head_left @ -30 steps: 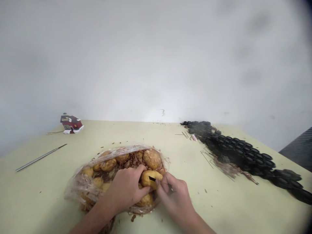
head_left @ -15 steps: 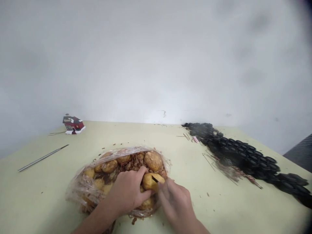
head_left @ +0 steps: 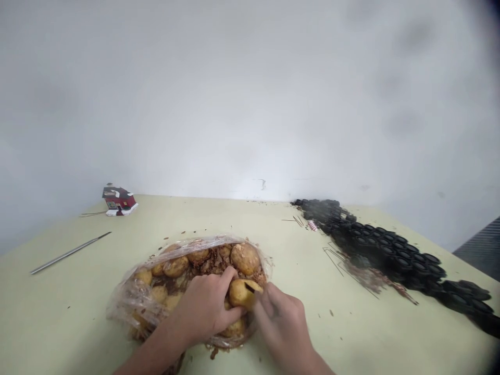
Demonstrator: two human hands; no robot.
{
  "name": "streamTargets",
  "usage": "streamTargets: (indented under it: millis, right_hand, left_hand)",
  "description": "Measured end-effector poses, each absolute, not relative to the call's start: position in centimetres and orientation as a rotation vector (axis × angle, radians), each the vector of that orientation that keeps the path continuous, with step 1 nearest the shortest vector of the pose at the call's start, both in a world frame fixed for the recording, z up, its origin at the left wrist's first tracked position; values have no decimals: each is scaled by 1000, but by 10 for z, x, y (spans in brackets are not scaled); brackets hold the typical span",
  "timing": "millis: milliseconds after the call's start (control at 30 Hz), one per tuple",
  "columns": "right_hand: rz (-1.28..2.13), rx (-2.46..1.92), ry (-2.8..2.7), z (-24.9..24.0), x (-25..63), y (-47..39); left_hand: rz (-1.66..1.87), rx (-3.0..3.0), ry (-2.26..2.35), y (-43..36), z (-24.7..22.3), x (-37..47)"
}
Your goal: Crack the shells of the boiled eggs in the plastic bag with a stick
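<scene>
My left hand [head_left: 214,301] grips a yellow potato [head_left: 239,292] from its left side, thumb below and fingers above. In my right hand [head_left: 282,316] is a small knife [head_left: 249,287]; only its dark blade shows, lying against the potato's upper right face, and the handle is hidden in blurred fingers. Beneath both hands an opened clear plastic bag [head_left: 121,307] holds several more potatoes [head_left: 245,258] among brown flaky scraps [head_left: 213,263]. My left forearm crosses the bag's front and hides part of it.
A small red toy house [head_left: 120,201] stands at the back left, with a slim metal tool [head_left: 70,253] in front of it. Many black round pieces [head_left: 383,245] run along the right side, beside bent wires [head_left: 336,260] and a reddish bundle [head_left: 390,284]. Crumbs dot the table [head_left: 351,338].
The blade has shifted slightly right and down on the potato, with my right hand turning a little. My left hand keeps its grip almost unmoved. The view has shifted marginally.
</scene>
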State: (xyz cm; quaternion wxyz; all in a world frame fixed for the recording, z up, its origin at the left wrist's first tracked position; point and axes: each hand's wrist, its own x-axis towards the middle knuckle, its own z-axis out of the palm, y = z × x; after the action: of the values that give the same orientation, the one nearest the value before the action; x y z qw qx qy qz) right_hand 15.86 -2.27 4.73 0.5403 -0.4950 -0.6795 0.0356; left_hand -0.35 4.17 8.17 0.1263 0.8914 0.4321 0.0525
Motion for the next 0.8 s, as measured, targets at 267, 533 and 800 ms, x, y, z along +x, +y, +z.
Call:
streamTargets:
  millis: [267, 533, 800]
  right_hand:
    - [186, -1170, -1632, 50, 160, -27]
    - [73, -1134, -1628, 57, 159, -29]
    - [49, -1229, -1583, 51, 165, -30]
  left_hand:
    - [181, 2584, 1230, 42, 82, -3]
    - [187, 2606, 1235, 39, 83, -5]
    - [143, 2589, 1256, 41, 83, -2]
